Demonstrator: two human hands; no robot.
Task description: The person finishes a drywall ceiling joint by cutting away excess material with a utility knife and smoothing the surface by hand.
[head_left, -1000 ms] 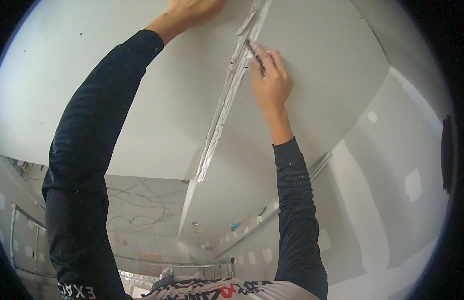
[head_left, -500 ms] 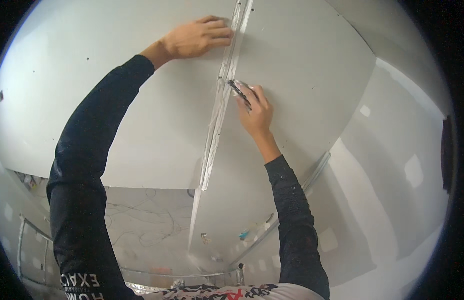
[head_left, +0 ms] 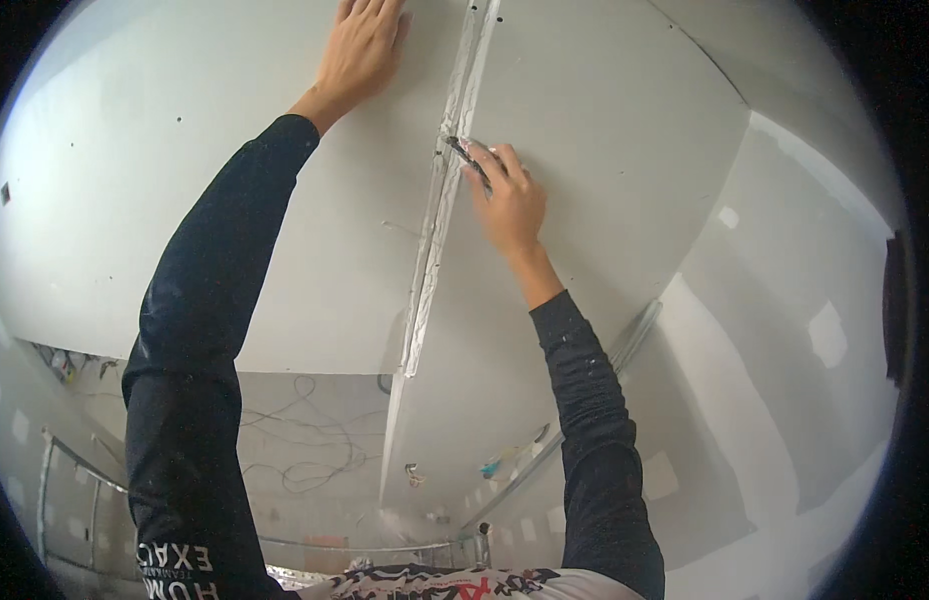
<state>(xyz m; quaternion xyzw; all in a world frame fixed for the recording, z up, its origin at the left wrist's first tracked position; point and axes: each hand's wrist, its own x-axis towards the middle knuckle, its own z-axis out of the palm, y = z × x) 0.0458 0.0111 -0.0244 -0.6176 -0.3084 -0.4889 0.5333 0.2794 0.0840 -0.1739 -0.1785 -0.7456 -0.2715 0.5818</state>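
Overhead, a narrow seam [head_left: 442,190] with rough white edges runs between two pale boards. My right hand [head_left: 512,200] is closed around a slim black tool that looks like a utility knife [head_left: 469,158]. The knife's front end meets the seam; its blade is too small to make out. To the left of the seam, my left hand [head_left: 363,52] lies against the left board [head_left: 245,230] with fingers stretched out, the tips close to the upper picture edge. Nothing shows in that hand. A small blurred pale streak [head_left: 397,226] appears beside the seam.
Past the left board's edge is an opening with loose wires [head_left: 305,435]. Metal railing [head_left: 80,465] stands low on the left, and another rail [head_left: 385,547] crosses near my body. A patched wall [head_left: 785,330] rises on the right. Wire ends [head_left: 414,475] hang from the right board.
My left hand has come away from the seam, moving up and left, and its fingers have straightened. My right hand has slid slightly upward along the seam with the knife.
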